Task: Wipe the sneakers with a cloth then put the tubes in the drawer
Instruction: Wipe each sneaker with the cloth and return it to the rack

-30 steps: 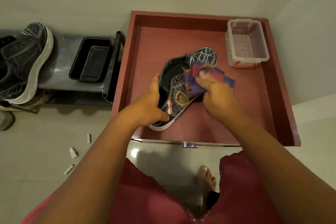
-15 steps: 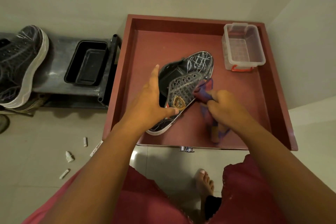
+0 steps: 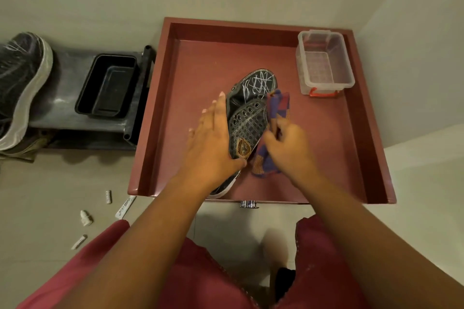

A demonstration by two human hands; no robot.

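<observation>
A black sneaker (image 3: 251,113) with white scribbles on its toe lies on its side in the open red-brown drawer (image 3: 371,158). My left hand (image 3: 213,143) rests flat against the sneaker's left side, fingers spread, thumb on the heel area. My right hand (image 3: 288,143) grips a purple and orange cloth (image 3: 277,108) pressed to the sneaker's right edge. A second black sneaker (image 3: 20,88) with a white sole sits on the grey shelf at far left. Several small white tubes (image 3: 86,218) lie on the floor at lower left.
A clear plastic box (image 3: 326,65) with a red clasp stands in the drawer's back right corner. A black tray (image 3: 108,88) sits on the grey shelf (image 3: 62,118) left of the drawer. The drawer's metal knob (image 3: 248,204) is at its front edge. My red-clothed knees fill the bottom.
My right hand has swept the cloth from the sneaker's top down its right side and partly back up. My left hand has loosened from a grasp to a flat hold.
</observation>
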